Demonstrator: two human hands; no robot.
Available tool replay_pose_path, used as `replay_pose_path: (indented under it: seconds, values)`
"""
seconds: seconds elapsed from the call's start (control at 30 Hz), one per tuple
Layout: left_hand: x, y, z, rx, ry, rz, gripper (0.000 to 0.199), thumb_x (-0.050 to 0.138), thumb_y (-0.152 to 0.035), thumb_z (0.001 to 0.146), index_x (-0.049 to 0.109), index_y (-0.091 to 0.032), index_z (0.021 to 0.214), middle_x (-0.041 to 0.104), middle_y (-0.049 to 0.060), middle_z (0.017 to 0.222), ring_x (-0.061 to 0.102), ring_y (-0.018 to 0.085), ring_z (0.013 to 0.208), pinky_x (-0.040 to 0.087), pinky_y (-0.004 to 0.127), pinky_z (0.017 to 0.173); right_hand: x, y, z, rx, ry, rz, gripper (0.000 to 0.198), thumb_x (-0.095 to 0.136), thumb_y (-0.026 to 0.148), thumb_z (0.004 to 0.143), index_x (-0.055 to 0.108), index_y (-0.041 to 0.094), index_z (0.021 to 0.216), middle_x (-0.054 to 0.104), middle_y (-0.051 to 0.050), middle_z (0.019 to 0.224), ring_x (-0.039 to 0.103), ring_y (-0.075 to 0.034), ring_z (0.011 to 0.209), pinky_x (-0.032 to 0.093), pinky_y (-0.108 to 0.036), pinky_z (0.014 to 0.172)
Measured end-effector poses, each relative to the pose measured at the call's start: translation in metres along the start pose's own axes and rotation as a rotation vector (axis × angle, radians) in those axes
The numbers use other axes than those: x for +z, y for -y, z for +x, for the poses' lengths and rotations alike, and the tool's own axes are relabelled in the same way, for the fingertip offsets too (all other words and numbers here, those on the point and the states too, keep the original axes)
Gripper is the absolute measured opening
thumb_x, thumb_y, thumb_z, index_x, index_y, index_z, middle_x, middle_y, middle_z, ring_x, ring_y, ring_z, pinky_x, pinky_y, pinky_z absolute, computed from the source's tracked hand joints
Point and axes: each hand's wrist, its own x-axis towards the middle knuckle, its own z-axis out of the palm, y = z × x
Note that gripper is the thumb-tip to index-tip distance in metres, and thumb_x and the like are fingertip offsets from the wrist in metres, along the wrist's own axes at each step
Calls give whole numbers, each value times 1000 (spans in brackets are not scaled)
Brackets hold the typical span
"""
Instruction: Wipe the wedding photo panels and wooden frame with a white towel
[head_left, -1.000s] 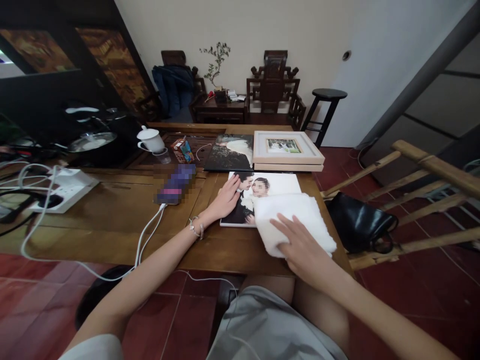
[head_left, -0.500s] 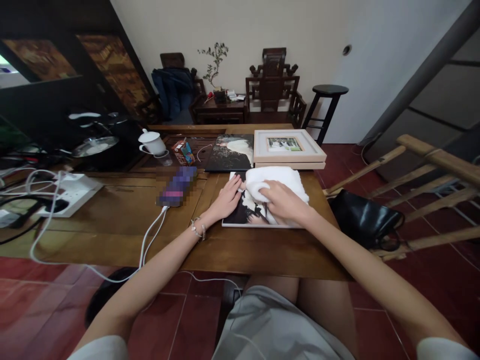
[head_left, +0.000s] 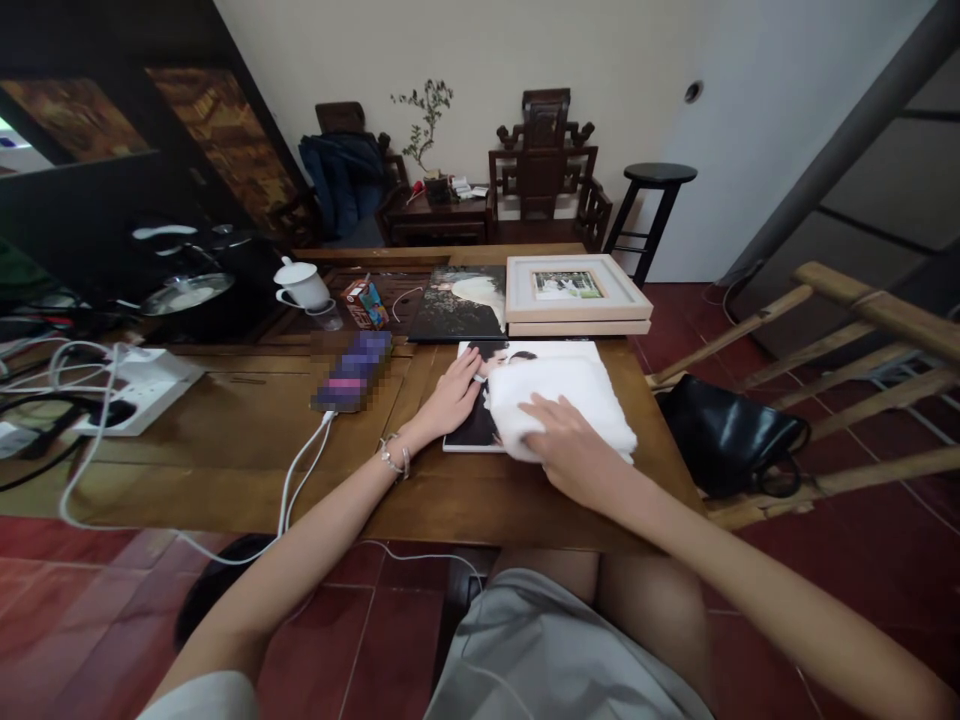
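A photo panel point(head_left: 466, 428) with a white edge lies flat on the wooden table point(head_left: 450, 510) in front of me. My left hand point(head_left: 451, 393) rests on its left side, fingers stretched out flat. A folded white towel point(head_left: 581, 385) covers much of the panel's middle and right. My right hand point(head_left: 568, 445) grips the towel near its front edge and presses it down on the picture; part of its fingers is sunk in the cloth. The heads of pictured people show above the towel.
Behind the panel lie a dark photo panel point(head_left: 461, 305) and stacked pale wooden picture frames point(head_left: 630, 300). To the left are a phone point(head_left: 352, 375) with white cables, a drink carton point(head_left: 365, 303), a lidded white cup point(head_left: 301, 287) and a power strip point(head_left: 154, 390). A wooden chair point(head_left: 847, 300) stands right.
My right hand has drawn the towel toward me and slightly right, uncovering the panel's upper part. My left hand stays in place on the panel.
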Motion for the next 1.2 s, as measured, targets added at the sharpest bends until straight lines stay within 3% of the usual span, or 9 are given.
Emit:
replay_pose_path:
  seconds: [0.17,0.33,0.43,0.57,0.7,0.8,1.03,1.2]
  values:
    - [-1,-2,-1,-2,15,-10,51,32,-34,96,38,-19,144,29,11,156,22,23,145,21,51,116,-5,15,-52,-51,9,78,42,47,-7,60,69,16,88,47,-14,144,32,-35,139,29,-59,112]
    - [-2,-5,-1,-10,28,0,52,31,-33,96,37,-17,145,28,12,156,20,23,146,20,50,116,-6,-12,-62,-7,-66,93,41,44,-7,59,68,16,84,52,-15,140,39,-31,136,33,-54,111]
    - [-3,-6,-1,-15,29,1,51,30,-34,97,37,-17,144,27,12,157,19,24,146,20,51,116,-3,-35,-44,67,-116,65,39,46,-5,62,68,14,88,54,-17,137,40,-32,135,32,-55,111]
    - [-3,-5,-2,-13,42,3,51,30,-36,97,37,-18,145,26,11,157,19,23,146,21,50,116,1,-50,3,164,-89,45,30,53,7,76,67,12,102,53,-21,137,39,-36,134,31,-58,107]
    - [-3,-2,-2,-6,39,26,51,30,-34,97,36,-19,145,27,11,157,20,23,146,22,51,116,7,-41,46,192,-27,-24,35,51,10,81,64,12,114,37,-19,150,27,-41,139,24,-66,107]
    - [-5,-2,-3,-3,51,27,51,29,-36,98,36,-18,145,26,11,157,20,23,146,21,51,116,14,-24,53,155,-6,-59,33,54,11,81,66,11,112,35,-21,151,22,-44,140,20,-69,107]
    - [-4,-1,-1,-6,59,15,53,29,-35,97,35,-15,145,25,13,157,19,24,146,19,49,117,10,17,-13,-38,27,26,28,57,7,71,73,16,93,35,-17,152,20,-41,142,18,-66,111]
    - [0,0,-1,-1,29,6,52,29,-35,97,38,-16,144,27,12,157,18,24,146,19,49,117,-3,11,-57,-39,6,92,28,51,2,63,70,16,78,39,-13,150,23,-35,142,22,-60,114]
